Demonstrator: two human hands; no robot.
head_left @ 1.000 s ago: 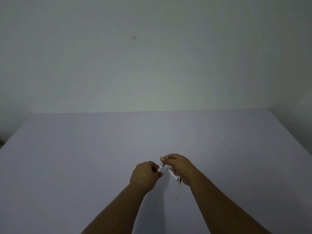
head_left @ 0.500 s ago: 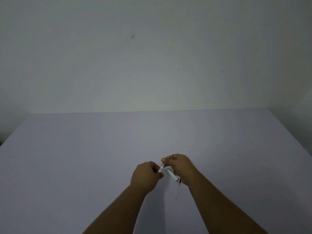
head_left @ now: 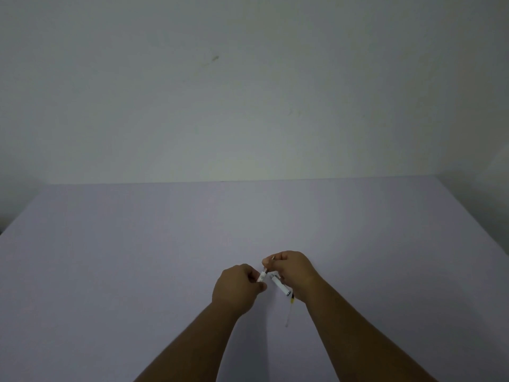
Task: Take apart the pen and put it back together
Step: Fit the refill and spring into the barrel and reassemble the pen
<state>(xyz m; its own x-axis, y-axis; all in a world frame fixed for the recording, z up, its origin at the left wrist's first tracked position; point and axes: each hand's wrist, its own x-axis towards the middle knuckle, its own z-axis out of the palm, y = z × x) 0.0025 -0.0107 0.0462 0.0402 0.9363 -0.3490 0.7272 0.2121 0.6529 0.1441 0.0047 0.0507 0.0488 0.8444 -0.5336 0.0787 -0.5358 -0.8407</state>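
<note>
Head view: pen [head_left: 279, 285] in pieces above the counter [head_left: 110, 271], left hand [head_left: 238, 285] pinching one white piece, right hand [head_left: 293, 272] gripping the other plus the refill [head_left: 289, 312]; likely mid-task; next, line up and push together

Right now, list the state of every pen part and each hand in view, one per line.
left hand: closed on a short white pen piece.
right hand: closed on the white barrel, fingertips at the short piece's top.
refill: pulled out, hanging below the right hand.
table: bare apart from the hands.
</note>
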